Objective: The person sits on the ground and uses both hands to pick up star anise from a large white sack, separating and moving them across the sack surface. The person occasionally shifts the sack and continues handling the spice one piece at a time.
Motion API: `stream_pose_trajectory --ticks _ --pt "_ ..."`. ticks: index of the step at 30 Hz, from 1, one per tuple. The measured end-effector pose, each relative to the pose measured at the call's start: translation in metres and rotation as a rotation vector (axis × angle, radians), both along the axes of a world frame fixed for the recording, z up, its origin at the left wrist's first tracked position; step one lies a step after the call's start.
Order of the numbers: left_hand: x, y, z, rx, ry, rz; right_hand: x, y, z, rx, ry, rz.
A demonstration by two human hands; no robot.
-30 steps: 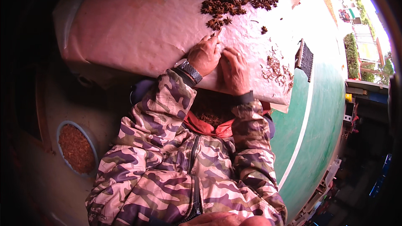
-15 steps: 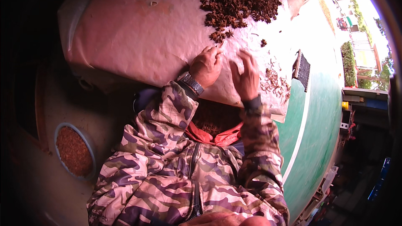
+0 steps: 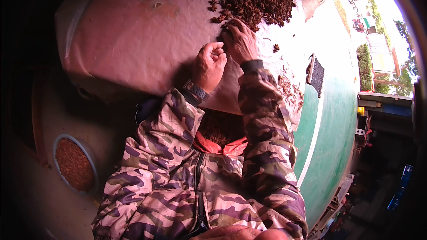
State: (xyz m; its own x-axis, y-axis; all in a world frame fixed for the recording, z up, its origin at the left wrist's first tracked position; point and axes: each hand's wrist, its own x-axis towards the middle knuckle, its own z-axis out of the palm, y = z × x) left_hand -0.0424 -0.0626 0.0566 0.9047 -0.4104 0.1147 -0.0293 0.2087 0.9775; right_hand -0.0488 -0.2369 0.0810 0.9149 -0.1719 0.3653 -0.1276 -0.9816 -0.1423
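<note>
A dark brown heap of star anise point(image 3: 253, 0) lies at the far side of a pale sheet point(image 3: 129, 44) covering the work surface. My right hand point(image 3: 241, 43) reaches to the near edge of the heap. Its fingers are bent down together on a star anise there, and the fingertips are partly hidden. Beside it, nearer to me, my left hand point(image 3: 210, 66) is held over the sheet with its fingers curled in and thumb against them. Whatever those fingers hold, if anything, is too small to make out. A dark watch point(image 3: 196, 90) circles the left wrist.
Thin loose stems point(image 3: 291, 91) lie scattered at the sheet's right edge, near a single star anise point(image 3: 276, 48). Close to my body, below the sheet's edge, a red bag point(image 3: 208, 143) opens around dark contents. A blue-rimmed tub point(image 3: 94, 169) of brown bits stands on the floor at left.
My right hand has moved left and away from me to the heap's edge, its spread fingers now bent down. My left hand has drawn back slightly toward me, away from the heap.
</note>
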Motion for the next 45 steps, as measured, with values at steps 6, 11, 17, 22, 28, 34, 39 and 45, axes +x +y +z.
stream_pose_trajectory --ticks 6,11,17,22,28,34,39,45 --pt "0.006 0.003 0.000 0.030 -0.016 -0.011 -0.089 0.023 0.000 0.022 0.056 -0.148" --pt "0.005 -0.003 -0.010 -0.003 -0.060 -0.024 -0.144 0.062 0.004 -0.047 0.036 -0.233" --pt "0.006 -0.005 -0.017 -0.011 -0.057 -0.037 -0.163 0.103 0.006 0.000 0.035 -0.121" --pt "0.003 -0.004 -0.015 0.017 -0.068 -0.065 -0.173 0.095 0.007 0.184 -0.157 -0.073" --pt "0.002 -0.001 -0.006 0.039 -0.054 -0.112 -0.151 0.039 0.009 0.316 -0.272 -0.362" --pt "0.002 -0.003 -0.007 0.023 -0.057 -0.128 -0.105 0.004 0.021 0.163 0.011 -0.418" --pt "-0.003 -0.007 -0.001 0.028 -0.061 -0.149 -0.110 -0.015 0.011 0.236 -0.011 -0.440" --pt "-0.011 -0.012 -0.014 -0.086 0.083 -0.372 -0.118 0.018 0.012 1.045 -0.371 -0.330"
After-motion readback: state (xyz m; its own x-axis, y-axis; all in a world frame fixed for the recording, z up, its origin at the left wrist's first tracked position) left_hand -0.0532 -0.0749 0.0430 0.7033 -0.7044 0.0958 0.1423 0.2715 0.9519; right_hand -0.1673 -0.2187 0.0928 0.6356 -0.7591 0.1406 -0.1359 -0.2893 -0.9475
